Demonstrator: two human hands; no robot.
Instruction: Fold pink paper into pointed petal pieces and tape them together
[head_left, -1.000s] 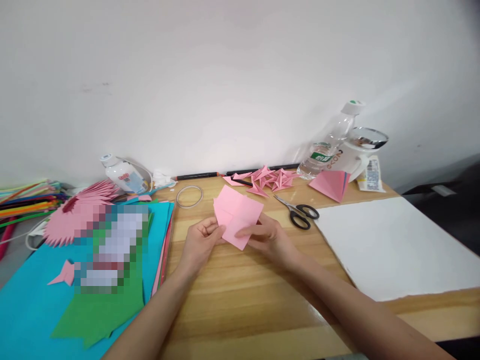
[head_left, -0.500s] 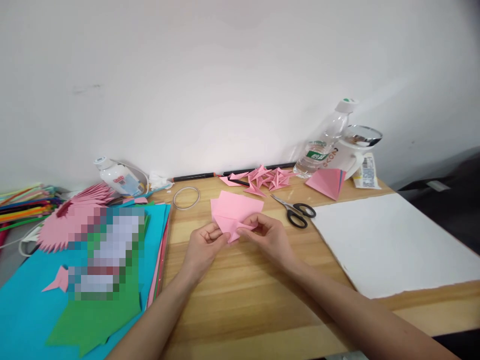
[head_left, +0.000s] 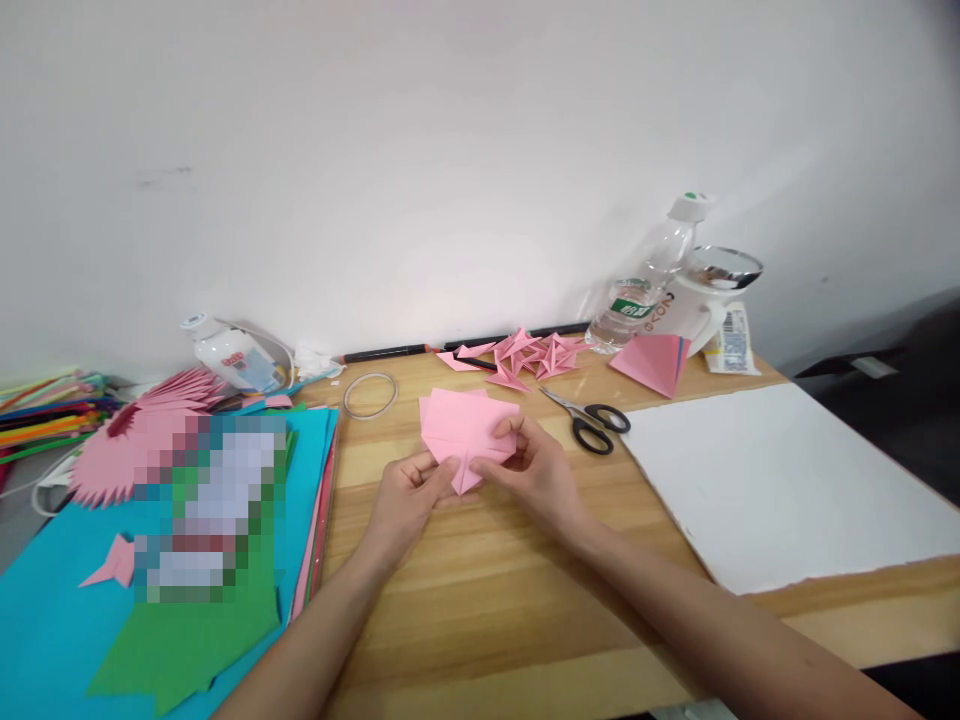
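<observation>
Both of my hands hold a pink paper sheet (head_left: 465,425) just above the wooden table (head_left: 480,590). My left hand (head_left: 409,495) pinches its lower left corner. My right hand (head_left: 536,468) grips the right side, with the fingers curled over a fold. The sheet is partly folded, and a pointed tip shows between my hands.
Black scissors (head_left: 592,425) lie right of my hands. Several folded pink pieces (head_left: 536,358) sit by the wall, with a plastic bottle (head_left: 649,280), a white cup (head_left: 705,300) and a tape ring (head_left: 370,394). Coloured paper sheets (head_left: 67,600) lie at the left, a white sheet (head_left: 780,480) at the right.
The pink sheet has gone from open and flat to partly folded. My right hand has moved up over its right side, while my left hand has stayed at the lower corner.
</observation>
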